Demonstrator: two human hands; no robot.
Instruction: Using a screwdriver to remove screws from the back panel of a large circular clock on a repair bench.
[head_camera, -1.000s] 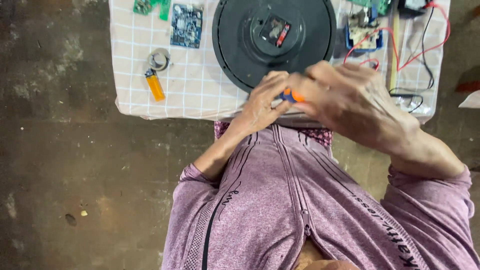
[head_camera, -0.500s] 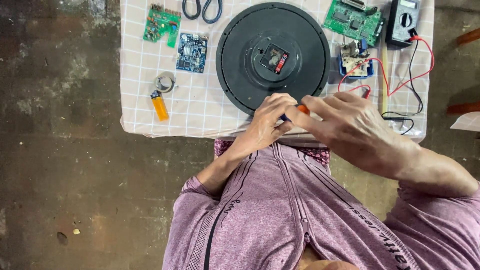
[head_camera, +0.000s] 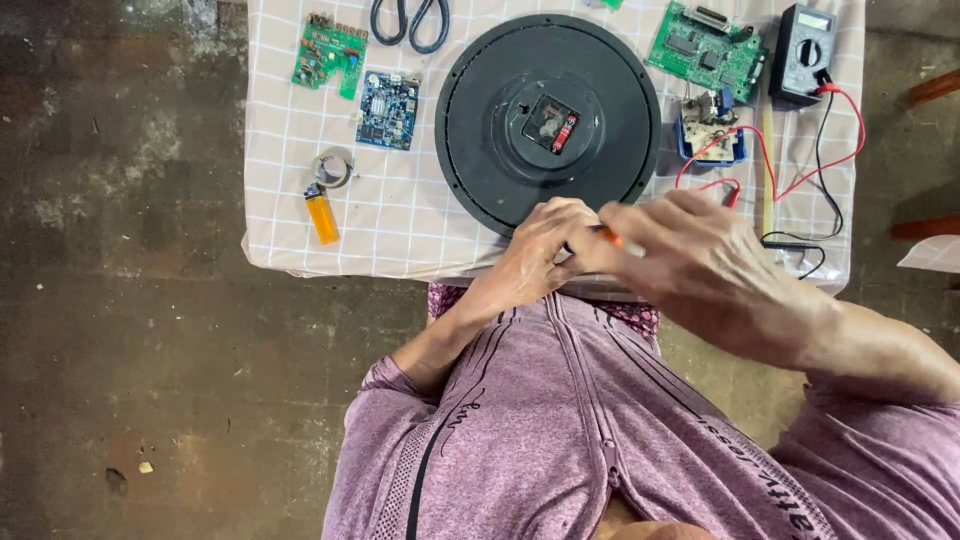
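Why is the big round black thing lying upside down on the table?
The round black clock lies face down, its back mechanism and battery showing. Bare green circuit boards lie loose around it. Both hands meet at its near edge around a small orange-tipped tool. Nothing looks spilled or broken.

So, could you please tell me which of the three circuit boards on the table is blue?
The small square board just left of the black disc; the board beside it and the larger board at upper right are green.
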